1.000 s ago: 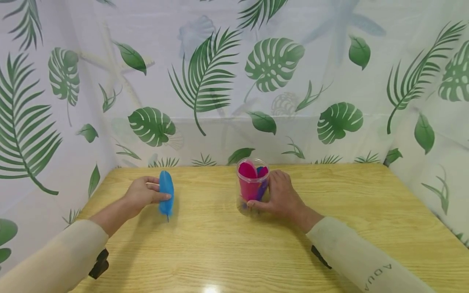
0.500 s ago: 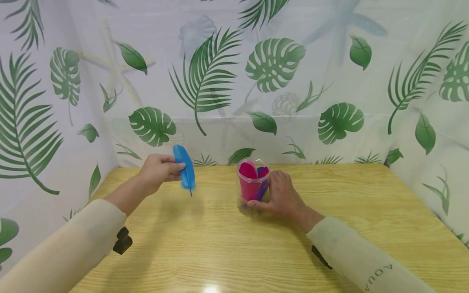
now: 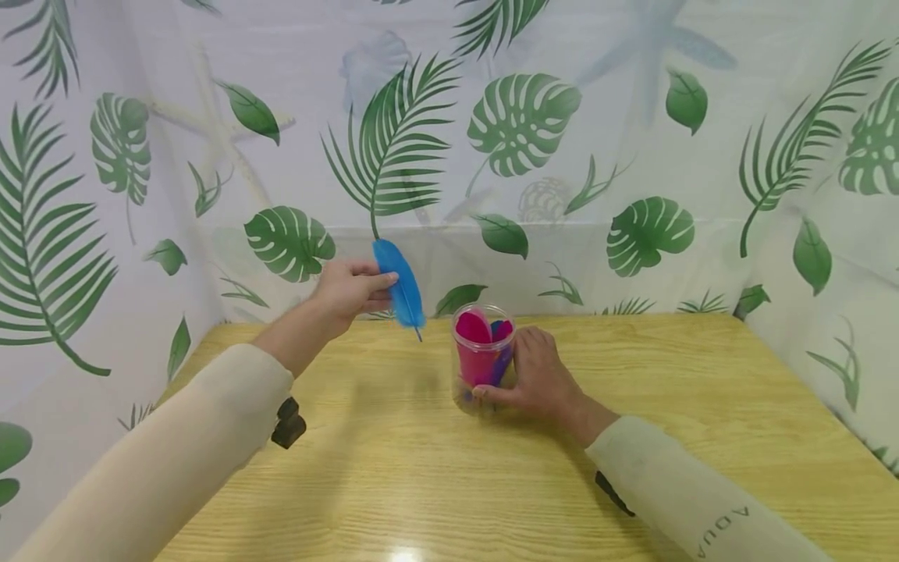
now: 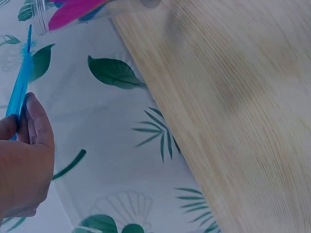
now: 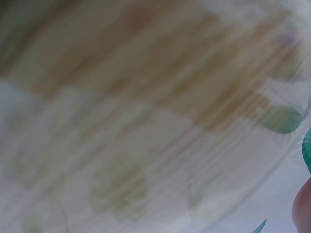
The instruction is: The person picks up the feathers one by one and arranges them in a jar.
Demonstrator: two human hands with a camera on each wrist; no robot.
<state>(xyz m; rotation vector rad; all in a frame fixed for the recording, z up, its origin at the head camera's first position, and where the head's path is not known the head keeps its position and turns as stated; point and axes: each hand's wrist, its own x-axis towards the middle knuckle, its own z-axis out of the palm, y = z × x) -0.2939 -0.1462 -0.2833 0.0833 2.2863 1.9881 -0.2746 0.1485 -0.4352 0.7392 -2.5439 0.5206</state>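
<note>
A blue feather [image 3: 402,285] is pinched between the thumb and fingers of my left hand [image 3: 351,290], raised above the back of the table and to the left of a clear plastic jar. Its quill points down and slightly right. In the left wrist view the same feather [image 4: 20,87] reaches up near the jar's rim [image 4: 40,17]. My right hand [image 3: 544,378] grips the lower right side of the clear jar [image 3: 460,375], which stands upright on the table. Inside are pink, purple and blue feathers [image 3: 476,355]. The right wrist view is mostly blurred, with a bit of skin [image 5: 302,211] at its edge.
The light wood table [image 3: 421,476] ends at the back against a white curtain [image 3: 421,257] printed with green leaves. More of this curtain closes off both sides. A dark strap piece [image 3: 289,424] hangs under the left sleeve.
My left hand has risen and moved right with the blue feather, coming closer to the jar. The feather has tilted, its quill swinging rightward. My right hand and the jar have stayed in place.
</note>
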